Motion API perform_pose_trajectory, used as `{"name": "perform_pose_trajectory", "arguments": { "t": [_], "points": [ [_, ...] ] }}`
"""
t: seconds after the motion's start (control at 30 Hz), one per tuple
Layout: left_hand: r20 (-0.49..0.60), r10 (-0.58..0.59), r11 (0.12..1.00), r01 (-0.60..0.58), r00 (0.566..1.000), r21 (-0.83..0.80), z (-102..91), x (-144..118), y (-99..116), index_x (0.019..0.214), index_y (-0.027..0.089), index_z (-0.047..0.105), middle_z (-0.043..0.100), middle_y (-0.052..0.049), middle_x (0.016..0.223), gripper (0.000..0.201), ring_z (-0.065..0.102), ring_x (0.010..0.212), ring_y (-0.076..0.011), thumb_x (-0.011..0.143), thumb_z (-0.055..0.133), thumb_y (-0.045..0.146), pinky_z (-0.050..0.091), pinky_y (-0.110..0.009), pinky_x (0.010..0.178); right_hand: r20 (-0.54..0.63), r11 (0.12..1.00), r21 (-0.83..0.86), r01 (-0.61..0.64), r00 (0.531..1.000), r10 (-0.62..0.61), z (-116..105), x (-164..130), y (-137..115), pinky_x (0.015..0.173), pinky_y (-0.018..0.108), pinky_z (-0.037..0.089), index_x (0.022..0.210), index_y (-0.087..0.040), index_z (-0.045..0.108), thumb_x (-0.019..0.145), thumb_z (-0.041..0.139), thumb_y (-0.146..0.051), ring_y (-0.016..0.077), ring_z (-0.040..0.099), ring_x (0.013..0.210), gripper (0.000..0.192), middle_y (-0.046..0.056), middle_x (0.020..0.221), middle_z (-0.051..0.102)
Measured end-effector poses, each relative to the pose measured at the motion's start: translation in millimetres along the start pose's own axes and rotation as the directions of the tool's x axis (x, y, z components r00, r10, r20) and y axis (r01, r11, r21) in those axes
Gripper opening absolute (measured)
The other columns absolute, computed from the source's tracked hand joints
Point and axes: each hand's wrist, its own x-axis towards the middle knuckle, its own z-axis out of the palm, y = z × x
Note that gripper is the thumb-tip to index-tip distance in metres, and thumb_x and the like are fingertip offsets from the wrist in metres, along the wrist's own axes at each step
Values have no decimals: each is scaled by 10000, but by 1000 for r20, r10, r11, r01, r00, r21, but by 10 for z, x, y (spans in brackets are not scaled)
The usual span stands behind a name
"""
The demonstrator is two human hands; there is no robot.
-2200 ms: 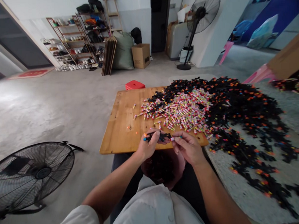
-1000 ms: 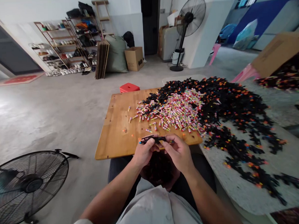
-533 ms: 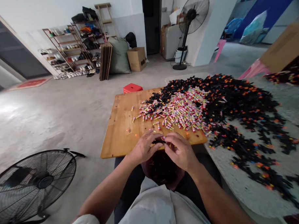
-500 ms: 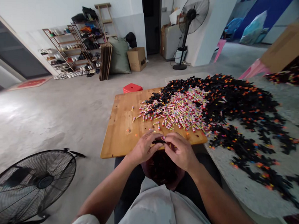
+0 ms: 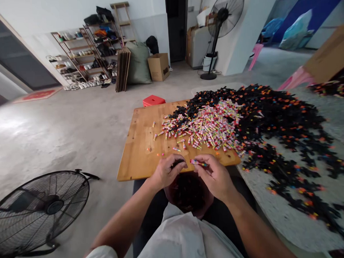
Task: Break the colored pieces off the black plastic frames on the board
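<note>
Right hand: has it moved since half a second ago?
Yes. The right hand has drawn apart from the left hand, toward the wooden board's right corner, pinching a small colourful stick.

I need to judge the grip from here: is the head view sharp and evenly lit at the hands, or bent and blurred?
Head view: daylight is soft, no glare on the wooden board; the left hand, right hand and the colourful stick are sharp; wide-angle bending curves the floor fan and the frame edges.
</note>
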Motion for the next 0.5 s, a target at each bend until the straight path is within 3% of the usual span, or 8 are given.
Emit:
{"name": "perform_pose_trajectory", "arguments": {
  "t": [0.2,0.37,0.5],
  "points": [
    [13,169,986,-168,986,-17,-36,35,90,1006,155,686,736,-71,884,133,701,812,-144,1028,581,232,549,-253,773,3,999,-23,32,999,-32,-3,-21,-73,853,311,621,1112,-257,707,1004,643,-380,198,746,939,176,53,1056,756],
    [51,139,990,-139,989,0,-5,39,98,1020,157,672,728,-68,878,168,697,795,-145,1049,548,265,548,-254,763,33,991,118,-62,998,59,-4,-45,-105,679,261,616,1085,-242,711,971,692,-415,166,726,748,208,34,930,753],
    [174,85,996,-89,981,16,-16,72,128,1115,146,642,722,-112,994,257,703,917,-175,1092,425,283,558,-280,827,55,968,200,-152,988,144,-31,-30,-79,614,256,594,1073,-224,707,937,736,-437,151,679,637,254,2,756,717]
  ]
}}
